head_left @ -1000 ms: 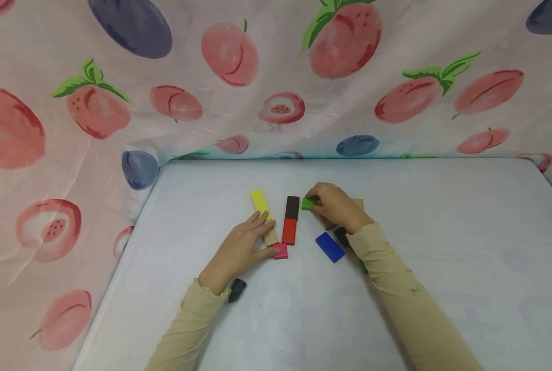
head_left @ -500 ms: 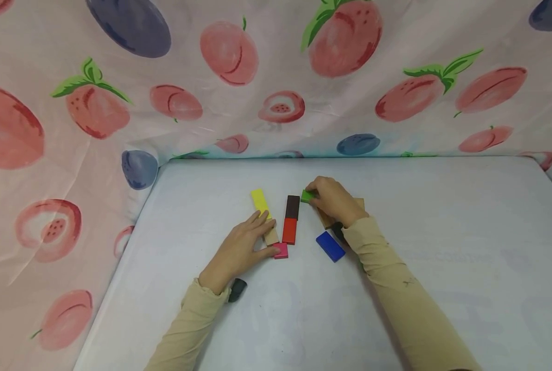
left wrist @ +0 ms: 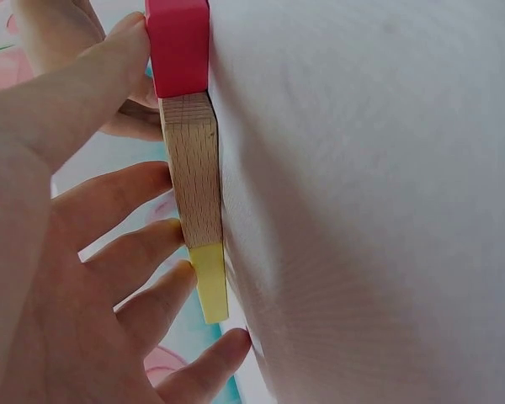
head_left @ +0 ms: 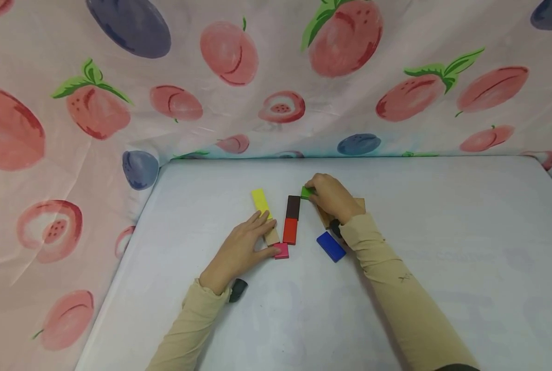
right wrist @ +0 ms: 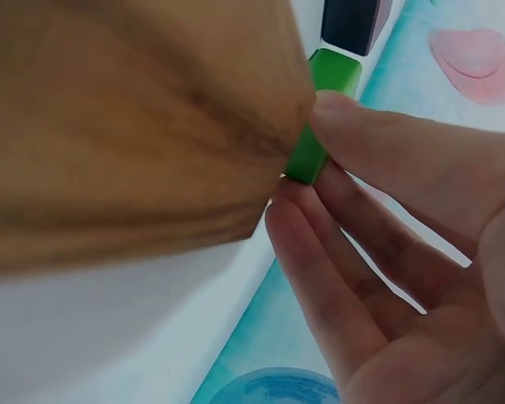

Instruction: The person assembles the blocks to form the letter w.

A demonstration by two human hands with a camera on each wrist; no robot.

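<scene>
My left hand [head_left: 239, 250] lies with extended fingers along a yellow block [head_left: 259, 198] and a plain wooden block [head_left: 272, 238], which meet end to end. Its thumb touches a pink block [head_left: 282, 251] at their near end; in the left wrist view the fingertips touch the sides of the wooden block [left wrist: 194, 181] and the yellow block [left wrist: 209, 282]. My right hand [head_left: 333, 197] pinches a green block [head_left: 306, 193] between thumb and fingers, close to the far right corner of a dark brown block [head_left: 293, 207]. A red block [head_left: 290, 231] adjoins the dark one.
Under the right wrist a brown wooden piece [head_left: 324, 217] is partly hidden. Nearby a blue block [head_left: 331, 246] lies slanted on the white table [head_left: 276, 319]. Behind the table hangs a fruit-patterned cloth [head_left: 239, 118].
My right hand has slid the green block a short way toward the table's far edge, along the dark brown block's right side. The left hand has stayed in place.
</scene>
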